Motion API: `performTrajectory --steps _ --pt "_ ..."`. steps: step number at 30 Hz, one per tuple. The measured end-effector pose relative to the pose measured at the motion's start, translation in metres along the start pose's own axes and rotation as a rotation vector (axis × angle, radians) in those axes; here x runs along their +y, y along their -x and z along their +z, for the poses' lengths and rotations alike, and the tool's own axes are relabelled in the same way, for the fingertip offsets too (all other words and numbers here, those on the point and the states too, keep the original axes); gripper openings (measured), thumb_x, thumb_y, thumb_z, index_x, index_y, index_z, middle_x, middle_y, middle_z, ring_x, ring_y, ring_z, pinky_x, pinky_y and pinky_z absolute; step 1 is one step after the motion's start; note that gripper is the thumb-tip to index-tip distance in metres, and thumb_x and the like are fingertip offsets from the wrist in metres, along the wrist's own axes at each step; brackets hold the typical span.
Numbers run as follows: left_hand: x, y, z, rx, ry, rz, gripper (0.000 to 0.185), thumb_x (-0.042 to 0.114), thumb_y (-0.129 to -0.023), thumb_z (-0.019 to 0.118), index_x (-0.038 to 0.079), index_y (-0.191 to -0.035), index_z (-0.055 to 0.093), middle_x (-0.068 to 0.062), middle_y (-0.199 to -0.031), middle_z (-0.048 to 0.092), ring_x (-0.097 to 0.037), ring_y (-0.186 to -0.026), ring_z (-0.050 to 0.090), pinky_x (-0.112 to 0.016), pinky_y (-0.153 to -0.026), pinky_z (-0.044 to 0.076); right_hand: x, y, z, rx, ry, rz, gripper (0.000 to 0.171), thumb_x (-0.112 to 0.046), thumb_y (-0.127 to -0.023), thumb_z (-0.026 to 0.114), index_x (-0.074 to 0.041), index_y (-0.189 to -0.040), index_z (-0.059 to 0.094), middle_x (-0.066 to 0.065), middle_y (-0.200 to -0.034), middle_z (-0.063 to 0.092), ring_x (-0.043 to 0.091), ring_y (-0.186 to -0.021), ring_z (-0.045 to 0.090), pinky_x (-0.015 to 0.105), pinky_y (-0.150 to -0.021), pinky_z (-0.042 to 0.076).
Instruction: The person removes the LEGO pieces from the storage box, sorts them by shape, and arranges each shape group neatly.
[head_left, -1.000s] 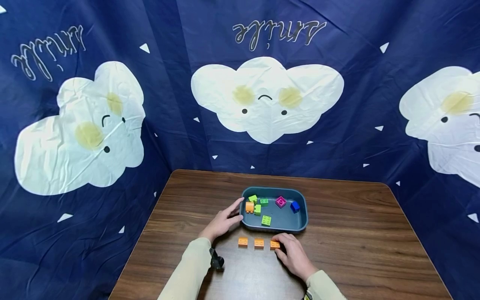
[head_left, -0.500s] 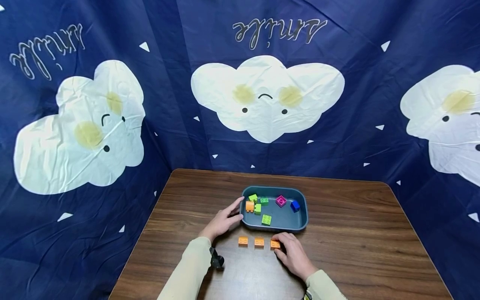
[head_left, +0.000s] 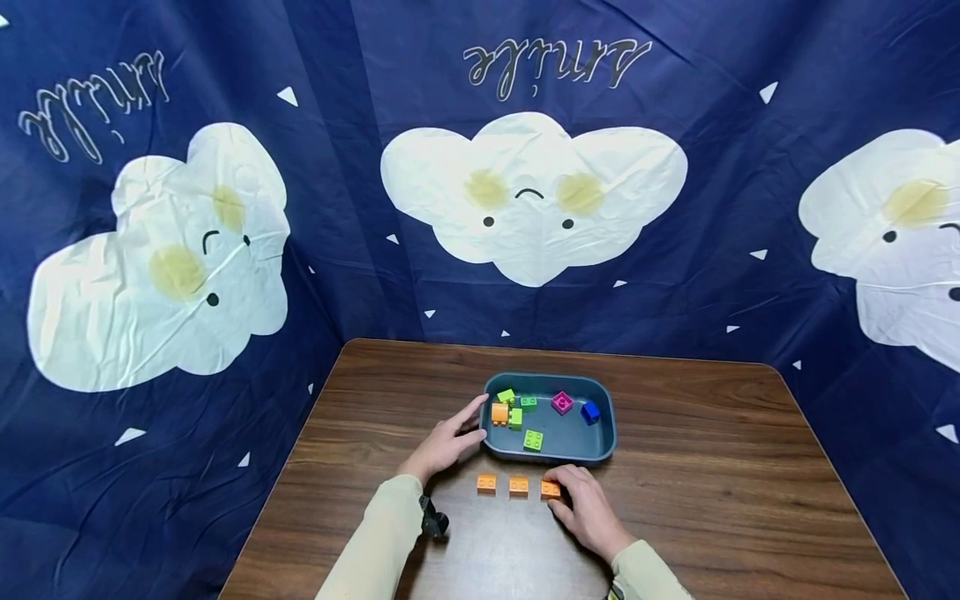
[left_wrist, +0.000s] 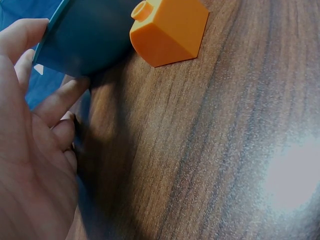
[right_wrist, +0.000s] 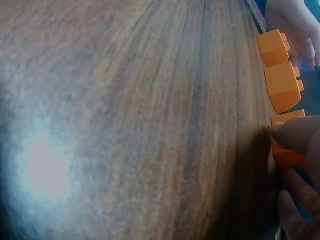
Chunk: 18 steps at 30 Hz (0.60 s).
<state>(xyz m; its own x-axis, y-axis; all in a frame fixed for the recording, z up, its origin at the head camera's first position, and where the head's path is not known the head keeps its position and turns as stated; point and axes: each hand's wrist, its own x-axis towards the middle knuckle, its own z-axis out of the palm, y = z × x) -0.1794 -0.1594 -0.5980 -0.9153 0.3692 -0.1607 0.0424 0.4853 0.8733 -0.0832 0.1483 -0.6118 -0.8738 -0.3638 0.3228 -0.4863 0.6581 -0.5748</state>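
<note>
Three small orange plastic building bricks lie in a row on the dark wood-grain table [head_left: 712, 467], just near of the grey-blue rounded plastic tray [head_left: 607, 446]: the left brick [head_left: 486, 483], the middle brick [head_left: 518, 486] and the right brick [head_left: 550, 489]. Six more bricks lie inside the tray: one orange [head_left: 499, 412], three green [head_left: 532, 440], one magenta [head_left: 561, 403] and one blue [head_left: 590, 412].

The right brick sits at the fingertips of the right hand [head_left: 587, 508], on the left side of that hand. The right wrist view shows one fingertip [right_wrist: 295, 134] resting on this brick [right_wrist: 286, 150], with another finger curled just beside it; whether the hand pinches the brick cannot be told. The other two bricks lie apart from the hand, further left.

The left hand [head_left: 444, 443] rests at the left end of the tray, fingers straight and loosely spread, fingertips touching the tray's outer wall [left_wrist: 85, 40]. It holds nothing. The left brick [left_wrist: 169, 31] lies just beside the tray's near wall, apart from this hand.
</note>
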Motion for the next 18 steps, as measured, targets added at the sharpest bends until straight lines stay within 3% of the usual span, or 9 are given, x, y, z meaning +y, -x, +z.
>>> performTrajectory --steps 7,11,18 --pt "0.0 0.0 -0.001 -0.001 0.003 0.003 0.065 0.039 -0.107 0.06 0.055 -0.162 0.029 -0.011 -0.158 0.051 -0.027 -0.147 0.048 -0.059 -0.115 0.041 -0.005 0.0 -0.009 -0.007 -0.002 0.014 0.042 -0.009 -0.075 0.094 -0.014 -0.112 0.074 -0.007 -0.111 0.07 0.014 -0.106 0.065 0.042 -0.092 0.056" --pt "0.0 0.001 -0.001 0.002 0.011 -0.003 0.064 0.039 -0.108 0.06 0.057 -0.161 0.029 -0.011 -0.159 0.051 -0.028 -0.146 0.049 -0.056 -0.11 0.044 -0.011 0.001 -0.018 -0.024 0.003 0.016 0.043 -0.011 -0.076 0.094 -0.013 -0.114 0.074 -0.006 -0.113 0.07 0.014 -0.108 0.064 0.042 -0.093 0.056" --pt "0.002 0.002 0.0 0.001 0.012 -0.005 0.064 0.039 -0.108 0.06 0.057 -0.161 0.03 -0.01 -0.158 0.052 -0.027 -0.146 0.049 -0.055 -0.109 0.045 -0.025 0.001 -0.04 -0.068 -0.035 0.076 0.041 -0.015 -0.084 0.09 -0.012 -0.121 0.073 -0.004 -0.118 0.071 0.016 -0.111 0.068 0.043 -0.095 0.057"
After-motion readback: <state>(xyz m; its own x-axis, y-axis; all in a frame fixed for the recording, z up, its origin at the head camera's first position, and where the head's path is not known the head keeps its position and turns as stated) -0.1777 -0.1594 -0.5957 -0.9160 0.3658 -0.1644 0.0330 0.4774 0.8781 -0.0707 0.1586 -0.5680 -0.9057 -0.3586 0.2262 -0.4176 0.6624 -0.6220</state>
